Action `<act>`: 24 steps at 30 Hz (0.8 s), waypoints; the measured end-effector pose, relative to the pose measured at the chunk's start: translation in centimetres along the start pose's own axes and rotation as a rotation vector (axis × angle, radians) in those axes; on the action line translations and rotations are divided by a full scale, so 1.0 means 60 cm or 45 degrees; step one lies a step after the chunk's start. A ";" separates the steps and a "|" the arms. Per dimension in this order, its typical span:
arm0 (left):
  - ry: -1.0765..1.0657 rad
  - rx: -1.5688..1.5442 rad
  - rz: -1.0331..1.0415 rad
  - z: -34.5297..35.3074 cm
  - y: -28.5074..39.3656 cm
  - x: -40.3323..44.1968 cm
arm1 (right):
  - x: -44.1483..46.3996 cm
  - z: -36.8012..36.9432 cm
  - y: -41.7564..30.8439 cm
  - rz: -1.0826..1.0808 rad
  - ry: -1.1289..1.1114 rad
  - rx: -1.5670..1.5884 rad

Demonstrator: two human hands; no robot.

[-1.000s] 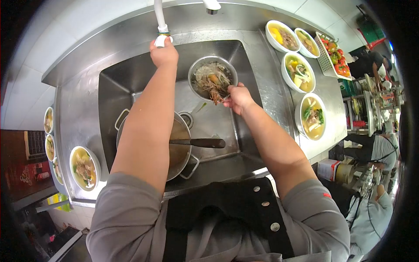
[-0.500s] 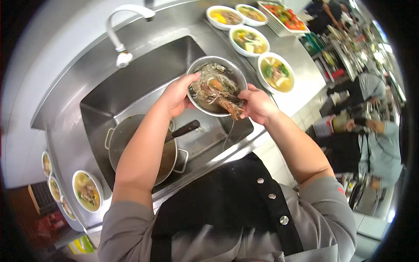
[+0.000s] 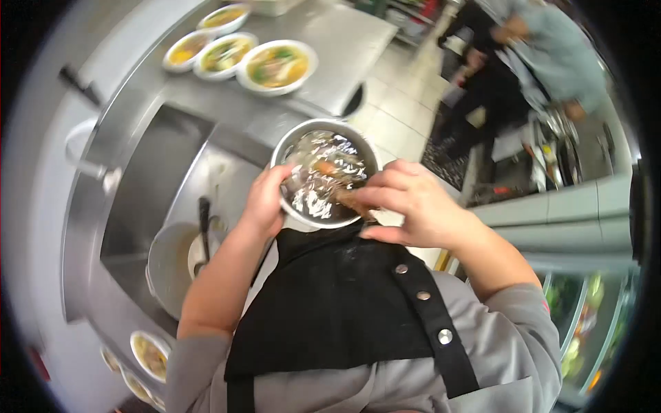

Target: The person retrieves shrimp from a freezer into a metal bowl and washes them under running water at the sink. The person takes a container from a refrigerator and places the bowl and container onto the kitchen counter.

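A round metal bowl [image 3: 329, 126] is in front of my apron, beyond the sink's near edge. My left hand [image 3: 263, 199] grips its left rim, thumb over the edge. Inside are shiny liquid and what looks like greyish shellfish [image 3: 313, 172], with an orange patch. A reddish-brown, spiky piece [image 3: 352, 201] reaches to the lower right rim. My right hand [image 3: 413, 206] is at that side, its fingertips by the spiky piece and its thumb spread apart below. Glare on the liquid hides the exact kind of shellfish.
Left is a sink [image 3: 138, 199] with a large pot [image 3: 165, 258], a dark-handled utensil [image 3: 204, 220] and a white faucet [image 3: 103, 168]. Filled white bowls [image 3: 277, 88] stand on the counter behind, more at lower left. A person [image 3: 558, 55] stands near cooking equipment at upper right.
I have turned rightward, and the bowl has left its place over the sink for a spot before my apron. My right hand has loosened from the rim, fingers now spread by the spiky piece.
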State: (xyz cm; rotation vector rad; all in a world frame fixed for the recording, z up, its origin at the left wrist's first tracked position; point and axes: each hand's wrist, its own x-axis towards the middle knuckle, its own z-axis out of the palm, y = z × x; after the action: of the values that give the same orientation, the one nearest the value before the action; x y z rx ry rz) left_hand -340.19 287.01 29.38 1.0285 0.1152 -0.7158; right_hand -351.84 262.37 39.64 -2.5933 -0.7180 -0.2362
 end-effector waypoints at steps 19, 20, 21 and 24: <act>-1.043 0.342 -0.703 0.387 -0.354 -0.007 | -0.628 -0.048 -0.197 1.120 0.909 -0.444; -1.117 0.376 -0.731 0.394 -0.373 0.003 | -0.669 -0.036 -0.231 1.285 0.901 -0.477; -1.198 0.390 -0.783 0.404 -0.389 0.001 | -0.703 -0.016 -0.270 1.541 0.878 -0.486; -1.226 0.509 -0.904 0.427 -0.446 0.019 | -0.770 0.072 -0.425 2.187 0.916 -0.479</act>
State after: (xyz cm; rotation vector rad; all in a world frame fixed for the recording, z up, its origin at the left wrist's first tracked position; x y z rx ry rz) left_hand -361.18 257.25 22.68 0.9064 -0.5463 -1.8701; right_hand -404.32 263.25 32.49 -2.1778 1.8100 -0.6418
